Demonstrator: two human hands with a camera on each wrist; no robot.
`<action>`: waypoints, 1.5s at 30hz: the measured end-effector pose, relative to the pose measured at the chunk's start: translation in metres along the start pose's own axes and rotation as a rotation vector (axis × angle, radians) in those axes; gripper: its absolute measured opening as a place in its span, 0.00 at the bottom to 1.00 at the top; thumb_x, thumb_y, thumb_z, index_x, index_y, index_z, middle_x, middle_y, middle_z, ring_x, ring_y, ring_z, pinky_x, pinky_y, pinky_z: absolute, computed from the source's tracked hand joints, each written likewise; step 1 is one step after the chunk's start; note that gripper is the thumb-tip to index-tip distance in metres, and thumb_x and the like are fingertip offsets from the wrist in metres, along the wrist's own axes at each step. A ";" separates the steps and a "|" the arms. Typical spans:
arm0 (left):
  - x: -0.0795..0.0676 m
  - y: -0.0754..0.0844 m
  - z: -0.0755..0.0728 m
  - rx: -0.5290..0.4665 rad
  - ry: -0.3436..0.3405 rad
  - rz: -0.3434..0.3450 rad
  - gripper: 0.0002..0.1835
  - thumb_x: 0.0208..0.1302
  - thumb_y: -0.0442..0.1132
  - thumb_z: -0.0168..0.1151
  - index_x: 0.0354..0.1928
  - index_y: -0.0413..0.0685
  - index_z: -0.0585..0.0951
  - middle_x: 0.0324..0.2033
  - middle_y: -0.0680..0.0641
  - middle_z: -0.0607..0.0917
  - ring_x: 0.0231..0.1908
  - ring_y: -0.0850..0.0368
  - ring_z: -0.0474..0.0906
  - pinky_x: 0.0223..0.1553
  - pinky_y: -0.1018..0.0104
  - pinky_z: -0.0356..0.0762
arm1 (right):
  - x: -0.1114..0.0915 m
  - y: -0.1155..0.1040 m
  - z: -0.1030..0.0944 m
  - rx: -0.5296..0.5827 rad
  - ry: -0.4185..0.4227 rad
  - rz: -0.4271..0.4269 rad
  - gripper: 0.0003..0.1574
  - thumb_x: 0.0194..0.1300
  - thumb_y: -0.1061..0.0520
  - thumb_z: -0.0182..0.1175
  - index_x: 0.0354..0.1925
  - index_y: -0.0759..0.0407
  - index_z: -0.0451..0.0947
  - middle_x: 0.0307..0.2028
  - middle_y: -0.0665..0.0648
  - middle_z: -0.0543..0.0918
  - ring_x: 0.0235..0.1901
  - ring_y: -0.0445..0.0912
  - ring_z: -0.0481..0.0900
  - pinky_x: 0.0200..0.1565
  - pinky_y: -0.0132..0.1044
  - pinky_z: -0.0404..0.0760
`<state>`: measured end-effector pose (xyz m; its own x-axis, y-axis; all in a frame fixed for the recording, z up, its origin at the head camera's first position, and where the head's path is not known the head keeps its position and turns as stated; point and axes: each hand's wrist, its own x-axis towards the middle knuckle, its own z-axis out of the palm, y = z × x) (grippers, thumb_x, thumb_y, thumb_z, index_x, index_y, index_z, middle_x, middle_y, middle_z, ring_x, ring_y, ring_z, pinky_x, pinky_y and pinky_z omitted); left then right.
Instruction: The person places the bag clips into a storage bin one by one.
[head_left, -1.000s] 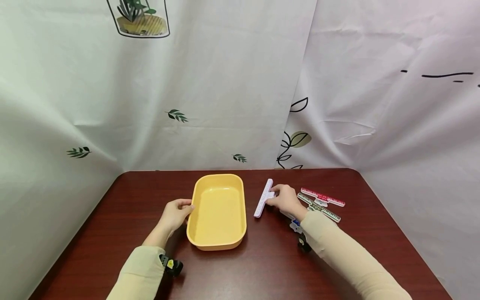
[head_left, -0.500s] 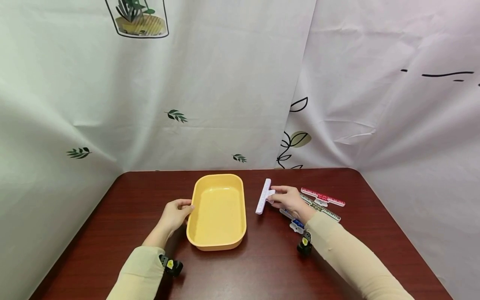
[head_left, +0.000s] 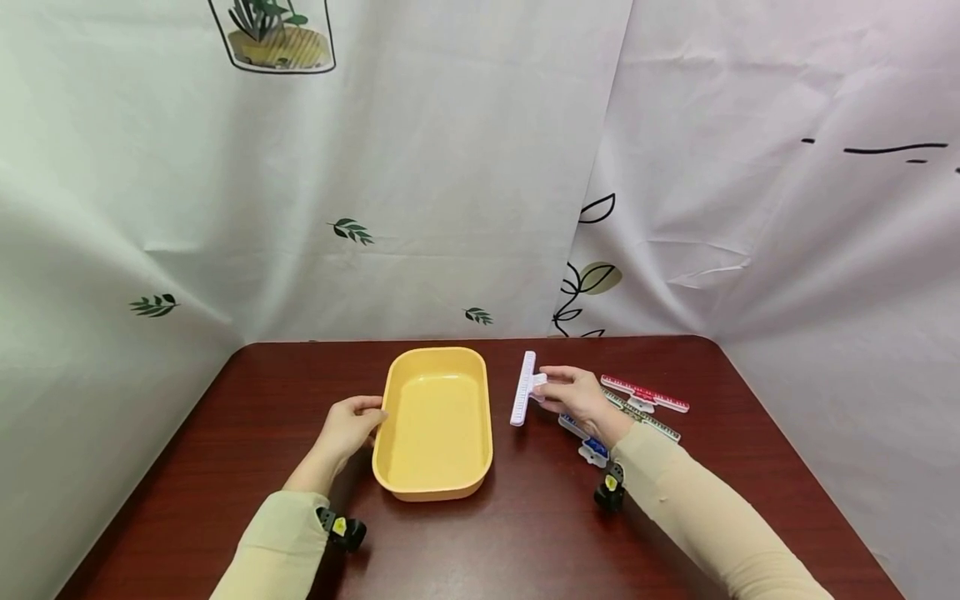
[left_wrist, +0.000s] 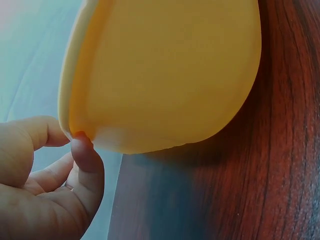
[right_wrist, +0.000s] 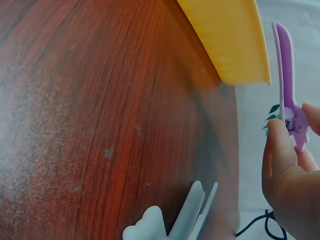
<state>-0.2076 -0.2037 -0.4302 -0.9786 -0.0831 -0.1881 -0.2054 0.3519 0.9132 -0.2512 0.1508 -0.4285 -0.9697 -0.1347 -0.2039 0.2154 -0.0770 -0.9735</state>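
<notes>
In the head view my left hand (head_left: 345, 433) holds the left rim of a yellow rectangular tray (head_left: 435, 437). The left wrist view shows the thumb (left_wrist: 86, 157) over the inside of that rim and a finger against its outside. To the tray's right, my right hand (head_left: 585, 402) pinches a long purple-and-white clip (head_left: 523, 388) by its short handle. The clip's bar points away from me, with ruler-like marks along it. From the right wrist, the clip (right_wrist: 286, 70) is seen edge-on, raised off the tabletop, its jaws pressed together.
Beneath and beside my right wrist lie a blue clip (head_left: 596, 450), a green clip (head_left: 648, 421) partly behind the hand, and a red clip (head_left: 645, 393). All rest on the dark red wooden table (head_left: 465, 550). A white curtain (head_left: 420, 167) hangs behind.
My right hand has lifted the purple clip and turned its bar a little more upright, moving slightly away from me. More of the blue clip shows now. The left hand and tray stay put.
</notes>
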 end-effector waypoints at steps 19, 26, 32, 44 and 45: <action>-0.001 0.002 0.000 -0.019 -0.022 0.002 0.23 0.64 0.34 0.55 0.59 0.30 0.70 0.43 0.36 0.82 0.28 0.61 0.78 0.27 0.66 0.81 | -0.004 -0.015 0.009 0.029 -0.044 -0.011 0.36 0.58 0.70 0.61 0.64 0.71 0.63 0.42 0.58 0.80 0.35 0.42 0.83 0.53 0.51 0.76; -0.001 0.004 0.000 -0.018 -0.021 0.005 0.23 0.64 0.33 0.55 0.59 0.29 0.70 0.42 0.36 0.82 0.28 0.61 0.78 0.27 0.66 0.80 | -0.003 -0.019 0.011 0.007 -0.048 -0.007 0.37 0.59 0.69 0.61 0.65 0.69 0.63 0.49 0.63 0.77 0.36 0.43 0.83 0.55 0.52 0.74; 0.000 0.003 0.000 -0.024 -0.023 0.003 0.22 0.64 0.33 0.55 0.58 0.29 0.71 0.40 0.38 0.81 0.27 0.61 0.78 0.26 0.67 0.81 | -0.004 -0.021 0.013 0.012 -0.055 -0.012 0.36 0.58 0.69 0.62 0.64 0.69 0.64 0.48 0.63 0.78 0.36 0.43 0.83 0.54 0.50 0.76; -0.001 0.000 0.001 -0.026 -0.025 0.000 0.23 0.64 0.33 0.56 0.59 0.29 0.70 0.41 0.37 0.82 0.28 0.61 0.78 0.27 0.65 0.81 | -0.007 -0.024 0.018 0.001 -0.038 0.016 0.34 0.58 0.68 0.63 0.63 0.65 0.67 0.53 0.66 0.76 0.37 0.45 0.83 0.52 0.48 0.78; -0.001 0.000 0.001 -0.031 -0.024 0.000 0.23 0.64 0.33 0.56 0.59 0.29 0.71 0.41 0.37 0.82 0.28 0.61 0.78 0.27 0.65 0.81 | -0.007 -0.024 0.018 0.001 -0.040 0.015 0.34 0.58 0.68 0.63 0.63 0.65 0.67 0.52 0.66 0.77 0.37 0.45 0.83 0.52 0.48 0.78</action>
<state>-0.2062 -0.2027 -0.4307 -0.9786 -0.0610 -0.1965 -0.2057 0.3227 0.9239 -0.2475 0.1355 -0.4016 -0.9610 -0.1754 -0.2137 0.2296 -0.0758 -0.9703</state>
